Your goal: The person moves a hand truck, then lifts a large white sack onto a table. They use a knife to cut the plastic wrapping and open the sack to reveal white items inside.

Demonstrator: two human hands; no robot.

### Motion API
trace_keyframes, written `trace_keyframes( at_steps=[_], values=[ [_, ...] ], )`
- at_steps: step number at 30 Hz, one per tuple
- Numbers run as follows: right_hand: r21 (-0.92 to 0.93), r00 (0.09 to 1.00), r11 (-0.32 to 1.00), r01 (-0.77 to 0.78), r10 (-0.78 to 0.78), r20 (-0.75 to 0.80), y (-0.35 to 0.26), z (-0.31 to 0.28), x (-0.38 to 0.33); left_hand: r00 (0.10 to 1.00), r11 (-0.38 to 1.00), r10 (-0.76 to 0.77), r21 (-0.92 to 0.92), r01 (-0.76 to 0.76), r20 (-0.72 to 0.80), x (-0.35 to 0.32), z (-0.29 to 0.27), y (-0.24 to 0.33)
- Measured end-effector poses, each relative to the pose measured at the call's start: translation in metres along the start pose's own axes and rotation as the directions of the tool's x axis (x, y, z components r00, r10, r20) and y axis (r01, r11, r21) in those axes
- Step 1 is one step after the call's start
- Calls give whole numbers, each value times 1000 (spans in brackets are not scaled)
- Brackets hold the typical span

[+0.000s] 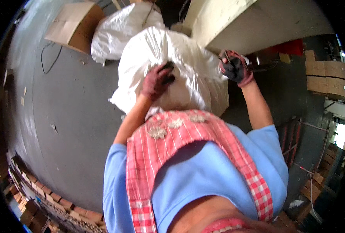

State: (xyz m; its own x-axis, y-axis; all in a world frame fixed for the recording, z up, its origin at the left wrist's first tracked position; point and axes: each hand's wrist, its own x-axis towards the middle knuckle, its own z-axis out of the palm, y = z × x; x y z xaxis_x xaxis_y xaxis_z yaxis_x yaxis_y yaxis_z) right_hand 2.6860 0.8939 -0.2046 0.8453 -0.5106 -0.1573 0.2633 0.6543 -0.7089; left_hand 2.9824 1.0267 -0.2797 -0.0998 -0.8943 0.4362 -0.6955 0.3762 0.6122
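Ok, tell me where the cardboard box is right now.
In the head view the cardboard box sits on the grey floor at upper left, just left of the smaller white sack, beyond the big white sack that the left hand grips.

A sack (180,66) sits on the floor (71,116) at twelve o'clock, before the person. The left hand (157,80) rests on it; the right hand (235,68) hangs at its one o'clock edge. Behind, at eleven, lies a second sack (120,29), a box (75,25) to its left.
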Motion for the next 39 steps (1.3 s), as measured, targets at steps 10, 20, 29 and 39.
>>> trace_keyframes(
  at_steps=[10, 20, 29, 39],
  values=[
    [-366, 744, 912, -185, -114, -659, 79, 45, -19, 984, 976, -178, -124, 180, 25, 5, -23, 35],
    [-570, 772, 803, -175, -247, -585, 107, 17, -9, 981, 987, -80, 153, 53, 176, -13, -14, 20],
    [-852, 845, -70, -519, -195, -498, 55, 52, 35, 990, 980, -68, 194, 43, 125, -15, -12, 23],
    [-796, 921, 465, -387, 162, -353, 44, 36, 26, 994, 985, -60, 168, 45, 89, -15, -10, 22]
  ],
)
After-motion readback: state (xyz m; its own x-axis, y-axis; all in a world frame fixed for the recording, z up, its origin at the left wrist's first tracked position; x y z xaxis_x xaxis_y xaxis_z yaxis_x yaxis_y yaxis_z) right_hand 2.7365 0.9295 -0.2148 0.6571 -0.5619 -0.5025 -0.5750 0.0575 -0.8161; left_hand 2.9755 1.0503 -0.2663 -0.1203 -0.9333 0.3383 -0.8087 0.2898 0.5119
